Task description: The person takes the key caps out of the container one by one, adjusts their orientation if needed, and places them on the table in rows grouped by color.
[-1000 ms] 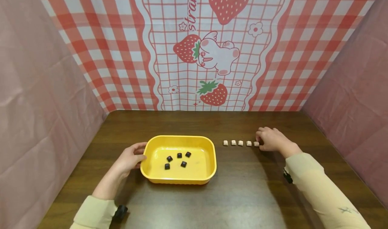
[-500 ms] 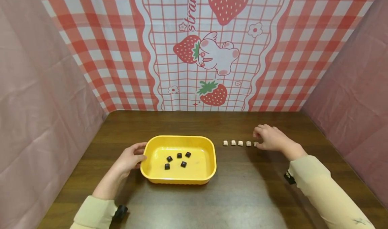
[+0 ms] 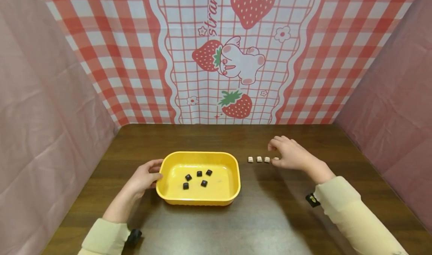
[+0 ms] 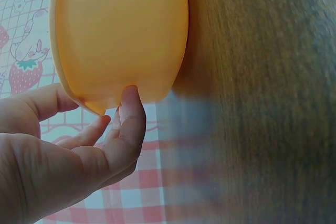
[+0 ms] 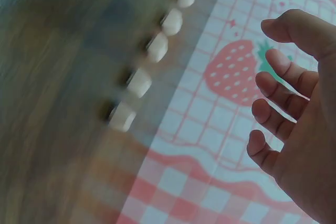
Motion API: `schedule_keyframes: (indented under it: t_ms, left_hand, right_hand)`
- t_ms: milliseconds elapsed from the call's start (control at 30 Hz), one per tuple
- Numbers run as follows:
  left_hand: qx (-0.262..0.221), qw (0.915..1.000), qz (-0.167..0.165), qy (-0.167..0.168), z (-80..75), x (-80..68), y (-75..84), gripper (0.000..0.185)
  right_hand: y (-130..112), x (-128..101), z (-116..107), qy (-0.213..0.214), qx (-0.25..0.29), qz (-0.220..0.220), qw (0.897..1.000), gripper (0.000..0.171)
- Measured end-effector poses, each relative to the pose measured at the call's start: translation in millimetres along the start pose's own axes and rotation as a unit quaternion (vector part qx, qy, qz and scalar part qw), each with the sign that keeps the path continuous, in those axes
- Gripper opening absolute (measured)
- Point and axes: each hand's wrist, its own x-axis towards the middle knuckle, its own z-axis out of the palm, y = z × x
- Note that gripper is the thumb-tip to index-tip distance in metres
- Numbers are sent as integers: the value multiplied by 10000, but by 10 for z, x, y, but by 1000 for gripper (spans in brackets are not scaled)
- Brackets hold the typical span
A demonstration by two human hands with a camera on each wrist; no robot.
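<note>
The yellow plastic tray (image 3: 199,201) sits on the dark wooden table, with several black keycaps (image 3: 199,173) scattered on its floor. My left hand (image 3: 143,177) holds its left end, curved fingers and thumb against the outer wall and rim; the left wrist view shows one fingertip (image 4: 130,95) on the wall. Right of the tray runs a line of several cream-white keycaps (image 3: 259,159). Over the right end of that line is my right hand (image 3: 291,153), covering part of it. The right wrist view shows its fingers loosely bent with nothing between them, apart from the white keycaps (image 5: 157,46).
A strawberry-print checked cloth (image 3: 236,60) rises behind the table's (image 3: 270,217) back edge. Pink fabric walls (image 3: 388,97) stand on both sides. Black straps with small devices (image 3: 313,200) sit at the wrists.
My right hand has moved left along the white keycaps, from the right end of the line to partly over it. My left hand, the tray and the black keycaps have stayed put.
</note>
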Motion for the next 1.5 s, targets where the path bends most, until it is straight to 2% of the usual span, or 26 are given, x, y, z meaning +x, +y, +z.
schedule_keyframes:
  t_ms: [500, 867, 1167, 1500]
  left_hand:
    - [8, 10000, 1, 73, 8, 14, -19, 53]
    - [17, 10000, -3, 79, 10, 11, -25, 53]
    - [15, 10000, -25, 64, 8, 3, -13, 53]
    - [-70, 9999, 60, 45, 1, 10, -15, 53]
  right_hand:
    - [-544, 204, 2, 454, 454, -255, 9976, 37]
    - [-911, 382, 106, 613, 481, -816, 9936, 32]
    - [-1196, 513, 304, 586, 250, -1182, 9909, 22]
    - [-1398, 627, 554, 405, 32, -1514, 9876, 25]
